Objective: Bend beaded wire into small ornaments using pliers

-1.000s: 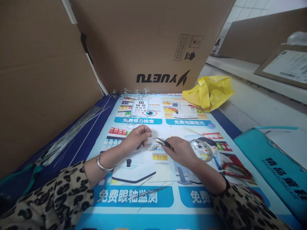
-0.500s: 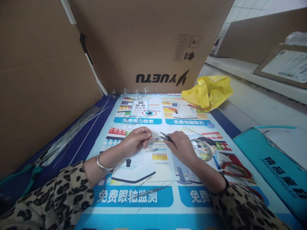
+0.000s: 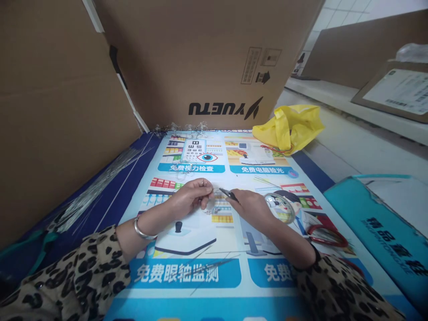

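Note:
My left hand (image 3: 192, 192) is closed in a pinch on a small clear piece with a fine beaded wire (image 3: 214, 206) hanging from it, just above a printed poster (image 3: 200, 249). My right hand (image 3: 251, 206) is closed round small dark pliers (image 3: 228, 193), their tips pointing left and touching the piece at my left fingertips. Both wrists rest on the poster. A silver bangle (image 3: 142, 229) circles my left wrist.
Big cardboard boxes (image 3: 207, 58) wall the back and left. Thin metal wires (image 3: 96, 185) lie in a bundle at the left. A yellow plastic bag (image 3: 290, 127) sits at the back right, a clear round dish (image 3: 281, 207) and red-handled tool (image 3: 329, 236) to the right, a teal folder (image 3: 384, 223) beyond.
My right hand has brought the pliers' tips left until they meet the piece in my left fingers. My left hand has barely moved.

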Available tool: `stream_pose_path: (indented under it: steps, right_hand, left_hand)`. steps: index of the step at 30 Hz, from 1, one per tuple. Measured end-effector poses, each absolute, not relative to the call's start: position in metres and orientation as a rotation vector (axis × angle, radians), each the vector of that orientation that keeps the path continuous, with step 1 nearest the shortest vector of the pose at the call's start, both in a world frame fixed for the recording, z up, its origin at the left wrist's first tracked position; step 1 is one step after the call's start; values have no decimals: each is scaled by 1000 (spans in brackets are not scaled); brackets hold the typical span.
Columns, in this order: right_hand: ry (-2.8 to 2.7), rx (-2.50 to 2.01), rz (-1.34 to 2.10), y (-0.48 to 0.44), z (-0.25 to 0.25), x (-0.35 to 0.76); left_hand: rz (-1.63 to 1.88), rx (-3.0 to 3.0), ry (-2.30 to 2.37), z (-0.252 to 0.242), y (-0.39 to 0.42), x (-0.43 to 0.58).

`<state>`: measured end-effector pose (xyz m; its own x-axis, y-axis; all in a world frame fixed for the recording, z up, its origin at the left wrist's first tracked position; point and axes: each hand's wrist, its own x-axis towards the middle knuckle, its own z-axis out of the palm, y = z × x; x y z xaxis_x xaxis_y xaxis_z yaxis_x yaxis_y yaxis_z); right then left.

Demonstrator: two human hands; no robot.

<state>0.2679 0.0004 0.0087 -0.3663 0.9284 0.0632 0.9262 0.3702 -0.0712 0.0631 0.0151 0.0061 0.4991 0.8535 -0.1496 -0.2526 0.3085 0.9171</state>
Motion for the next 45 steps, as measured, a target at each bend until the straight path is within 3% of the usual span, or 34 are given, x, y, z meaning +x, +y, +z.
stream_pose_path:
  steps: [19,45]
  right_hand:
    - [-2606,-1698,37,-4,25,269]
    - [-2527,-1408,234,-9,12,264]
  left_hand:
    - [703,1414,995,14,13,62]
    - [856,978,828,4,15,66]
